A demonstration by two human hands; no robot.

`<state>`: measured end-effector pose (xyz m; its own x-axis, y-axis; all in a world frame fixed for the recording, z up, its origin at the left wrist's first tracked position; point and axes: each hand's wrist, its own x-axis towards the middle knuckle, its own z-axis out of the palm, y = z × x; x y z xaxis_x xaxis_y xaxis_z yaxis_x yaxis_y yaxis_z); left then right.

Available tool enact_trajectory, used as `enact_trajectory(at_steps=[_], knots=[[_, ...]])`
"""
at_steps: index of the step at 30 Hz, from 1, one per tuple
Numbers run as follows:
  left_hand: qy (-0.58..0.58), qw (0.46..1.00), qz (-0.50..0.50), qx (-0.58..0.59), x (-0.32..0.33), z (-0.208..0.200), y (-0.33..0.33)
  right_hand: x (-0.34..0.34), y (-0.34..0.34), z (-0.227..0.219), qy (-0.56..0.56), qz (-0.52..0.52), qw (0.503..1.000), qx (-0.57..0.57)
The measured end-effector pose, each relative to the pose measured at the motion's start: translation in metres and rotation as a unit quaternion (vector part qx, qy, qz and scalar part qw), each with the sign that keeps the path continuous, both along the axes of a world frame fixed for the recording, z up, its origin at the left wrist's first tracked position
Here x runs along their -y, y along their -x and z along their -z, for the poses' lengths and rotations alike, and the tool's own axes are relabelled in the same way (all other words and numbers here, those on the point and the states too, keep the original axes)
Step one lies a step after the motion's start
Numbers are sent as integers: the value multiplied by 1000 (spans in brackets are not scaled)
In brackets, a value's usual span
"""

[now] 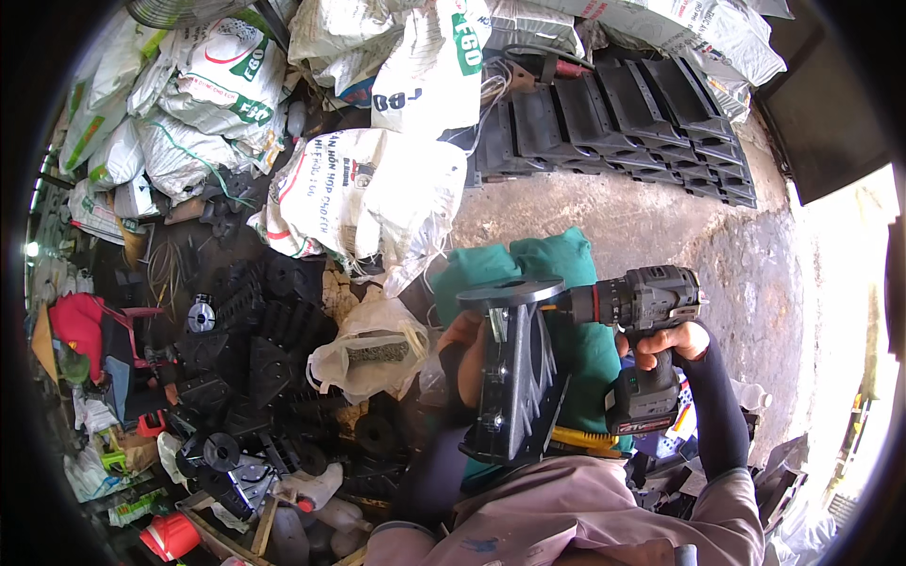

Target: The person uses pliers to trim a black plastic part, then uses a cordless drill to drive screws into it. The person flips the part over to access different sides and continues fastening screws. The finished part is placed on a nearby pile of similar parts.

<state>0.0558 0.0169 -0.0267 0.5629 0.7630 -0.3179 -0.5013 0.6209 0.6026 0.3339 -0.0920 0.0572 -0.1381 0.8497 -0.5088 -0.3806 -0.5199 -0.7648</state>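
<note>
My right hand (675,344) is wrapped round the grip of a black cordless drill (651,294), its battery hanging below. The drill points left, and its chuck meets the side of a black bracket (505,377) with a round flange on top. Shiny screw heads show along the bracket's upright face. From the left side my left hand (462,363) grips this bracket; part of the hand is behind it. The bracket stands upright over my lap, in front of my green trousers (590,363). The drill's tip is hidden by the bracket.
Left of my knees stands an open white bag (326,370) of small grey pieces. Black plastic parts (255,363) lie heaped further left. White sacks (368,193) and stacked black brackets (613,123) are ahead. A person in red (80,325) sits at far left.
</note>
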Motion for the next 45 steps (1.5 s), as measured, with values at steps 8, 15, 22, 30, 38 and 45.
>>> enact_trajectory(at_steps=[8,15,22,30,38,45], knots=[[-109,968,-50,-221,5,1,-9,6,-5,3,10,29,1000,5],[-297,922,-22,-249,3,13,-9,5,-8,4,1,38,999,3],[-258,932,-4,-254,2,18,-14,2,-8,3,-16,46,999,1],[-162,976,33,-144,0,23,-6,2,-8,3,-6,39,999,5],[-166,976,67,-121,-3,18,-1,5,-15,14,9,29,999,11],[-14,991,106,-75,-19,19,5,1,-12,9,0,25,999,24]])
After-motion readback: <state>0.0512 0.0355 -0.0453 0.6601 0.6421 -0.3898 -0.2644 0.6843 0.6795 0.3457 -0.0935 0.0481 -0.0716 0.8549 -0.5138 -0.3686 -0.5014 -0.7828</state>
